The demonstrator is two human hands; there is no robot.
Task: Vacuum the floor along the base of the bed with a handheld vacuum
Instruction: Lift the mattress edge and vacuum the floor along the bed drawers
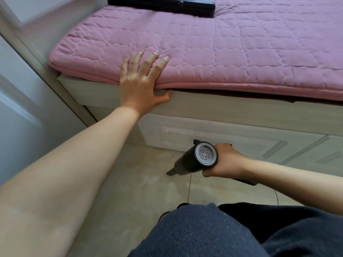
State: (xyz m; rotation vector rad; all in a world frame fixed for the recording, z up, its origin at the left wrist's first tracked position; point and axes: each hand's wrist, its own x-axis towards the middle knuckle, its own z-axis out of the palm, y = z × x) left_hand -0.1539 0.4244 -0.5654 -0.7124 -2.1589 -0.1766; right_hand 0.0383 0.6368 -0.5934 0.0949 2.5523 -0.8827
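My right hand [225,161] grips the dark handheld vacuum [193,160] by its handle. The grey vented rear cap faces me, and the nozzle tip [169,172] points down-left onto the pale tiled floor [130,182] just in front of the bed base [232,115]. Small dark specks lie on the floor by the base, above the nozzle. My left hand [141,80] rests on the edge of the pink quilted mattress pad [222,49]. Its fingers are spread flat on top and the thumb is hooked under the edge.
A white drawer front [250,141] with a dark knob runs along the bed base. A black floor-brush head [167,4] lies on the pad at the far side. White cabinet doors [22,108] stand to the left. My knees in dark trousers [232,230] fill the bottom.
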